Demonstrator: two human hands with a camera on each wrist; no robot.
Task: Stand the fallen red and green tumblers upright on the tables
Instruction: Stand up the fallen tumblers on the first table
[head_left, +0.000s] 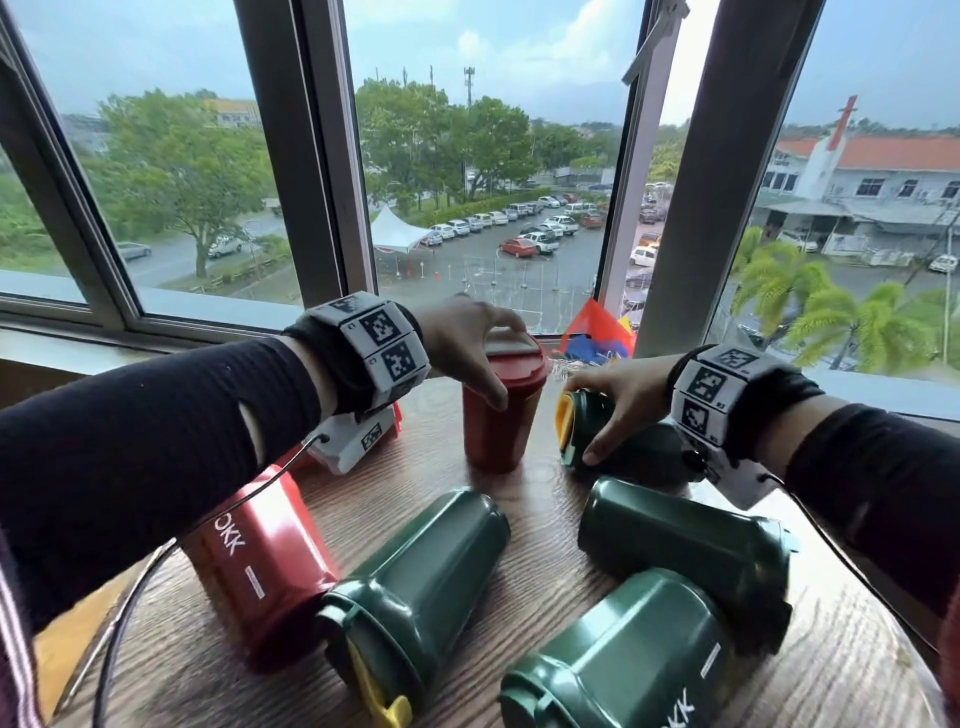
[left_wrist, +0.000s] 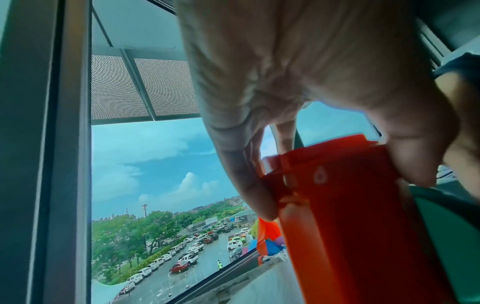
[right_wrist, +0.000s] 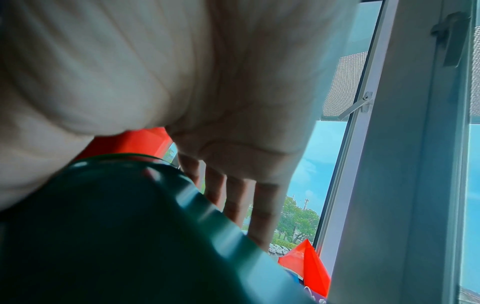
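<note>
A red tumbler (head_left: 498, 415) stands upright at the back of the wooden table (head_left: 545, 499). My left hand (head_left: 480, 353) grips its lid from above; the left wrist view shows my fingers (left_wrist: 257, 193) and thumb pinching the red tumbler (left_wrist: 350, 236) at the lid. To its right a green tumbler (head_left: 639, 452) with a yellow lid tab lies on its side, and my right hand (head_left: 613, 410) curls over it near the lid. In the right wrist view my fingers (right_wrist: 262, 216) wrap the far side of this green tumbler (right_wrist: 116, 226). Another red tumbler (head_left: 260, 566) and three green ones (head_left: 421, 587) (head_left: 691, 551) (head_left: 613, 665) lie fallen nearer me.
A white marker-tagged device (head_left: 358, 441) sits behind my left wrist, with cables trailing across the table's left side. Small coloured flags (head_left: 597, 338) stand on the window sill (head_left: 156, 338) just behind the tumblers. Window frames close off the back.
</note>
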